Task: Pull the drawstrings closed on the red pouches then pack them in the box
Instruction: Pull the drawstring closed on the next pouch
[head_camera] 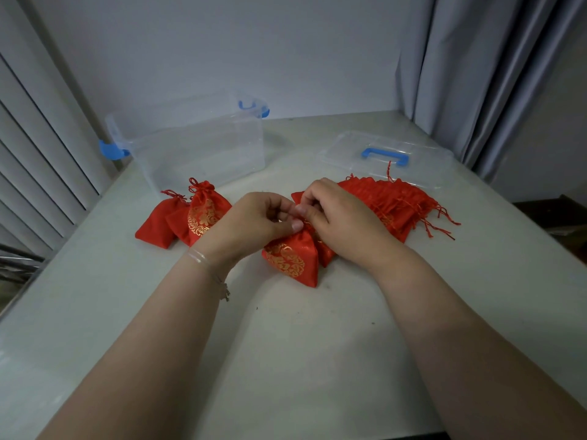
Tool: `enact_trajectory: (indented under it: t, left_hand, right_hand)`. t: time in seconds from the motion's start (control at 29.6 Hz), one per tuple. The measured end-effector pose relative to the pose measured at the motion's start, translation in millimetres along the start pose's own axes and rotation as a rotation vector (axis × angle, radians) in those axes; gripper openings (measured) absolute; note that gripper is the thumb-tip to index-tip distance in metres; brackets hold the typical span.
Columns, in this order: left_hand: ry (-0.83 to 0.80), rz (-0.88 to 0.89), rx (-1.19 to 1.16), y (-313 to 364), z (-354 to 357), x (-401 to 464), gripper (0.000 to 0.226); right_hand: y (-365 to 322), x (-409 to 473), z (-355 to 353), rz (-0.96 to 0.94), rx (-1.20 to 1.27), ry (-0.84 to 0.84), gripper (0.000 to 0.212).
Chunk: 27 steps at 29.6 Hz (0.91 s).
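Room: pale wall behind, grey curtain (470, 74) at my right, slatted panels at my left.
Surface (286, 344): a pale tabletop that carries everything.
Box (197, 144): clear plastic with blue clips, open, near the far left corner; I see no pouches in it.
Lid (387, 160): clear with a blue handle, lying flat toward the far right edge.
Unclosed pouches (394, 201): a flat red stack just right of my hands, strings trailing right.
Closed pouches (187, 217): three cinched ones, left of centre.
Pouch in work (292, 258): mid-surface, long axis running from me toward the far edge, neck at the far end under my fingers.
Left hand (254, 220): fingers curled, pinching at the neck.
Right hand (340, 214): fingers curled, also pinching at the neck; both equally near, so the strings should pull apart sideways.
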<state>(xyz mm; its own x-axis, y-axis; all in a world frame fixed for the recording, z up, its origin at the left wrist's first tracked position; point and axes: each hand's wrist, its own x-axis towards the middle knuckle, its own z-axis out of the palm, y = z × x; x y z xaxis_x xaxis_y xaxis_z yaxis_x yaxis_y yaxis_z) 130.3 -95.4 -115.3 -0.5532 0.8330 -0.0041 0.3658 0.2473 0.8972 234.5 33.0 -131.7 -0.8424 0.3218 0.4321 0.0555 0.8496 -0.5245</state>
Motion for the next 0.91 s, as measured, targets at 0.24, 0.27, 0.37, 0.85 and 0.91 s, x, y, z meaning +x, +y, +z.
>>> enact_trajectory:
  t: [0.24,0.27,0.37,0.85,0.91]
  left_hand:
    - [0.240,0.098,0.148,3,16,1,0.009]
    - [0.242,0.086,0.091,3,15,1,0.011]
    - [0.176,0.060,-0.104,6,14,-2,0.013]
    - [0.241,-0.021,-0.291,9,9,-2,0.005]
    - [0.242,-0.047,-0.310,9,7,-2,0.008]
  right_hand:
    - [-3,-1,-2,-0.029,0.039,0.030,0.010]
    - [-1,0,-1,-0.005,0.162,0.037,0.007]
    - [4,2,-4,0.044,0.308,-0.038,0.021]
    - [2,-1,-12,0.061,0.077,0.061,0.023]
    - [-2,-2,-13,0.013,0.072,0.048,0.023]
